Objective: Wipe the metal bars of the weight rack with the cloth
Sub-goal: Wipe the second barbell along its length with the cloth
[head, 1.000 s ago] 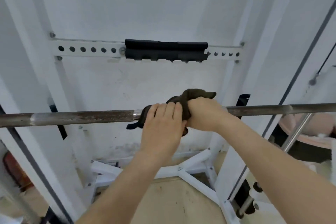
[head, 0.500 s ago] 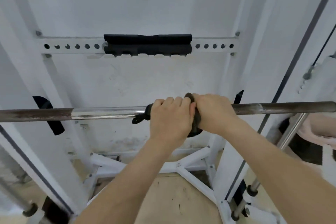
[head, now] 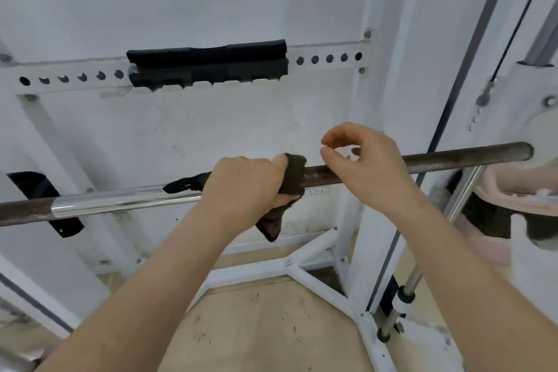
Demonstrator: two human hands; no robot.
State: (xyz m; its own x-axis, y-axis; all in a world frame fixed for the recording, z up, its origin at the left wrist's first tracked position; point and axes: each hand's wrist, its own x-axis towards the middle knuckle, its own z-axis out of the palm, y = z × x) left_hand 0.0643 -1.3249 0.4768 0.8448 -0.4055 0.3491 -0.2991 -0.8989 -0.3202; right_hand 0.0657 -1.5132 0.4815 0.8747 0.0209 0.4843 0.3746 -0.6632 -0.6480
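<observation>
Bright, even light; wide-angle edge distortion.

All you really get of the person here is two arms and two hands. The left forearm [head: 145, 290] is bare the whole way up to the left hand [head: 244, 187], wrist included. Same deal on the other side: the right forearm [head: 471, 275] is bare skin from the frame edge to the right hand [head: 368, 166]. Both forearms look pretty slim and smooth. Nails seem trimmed short, I think, but the fingertips are too soft and blurry to be sure.
</observation>
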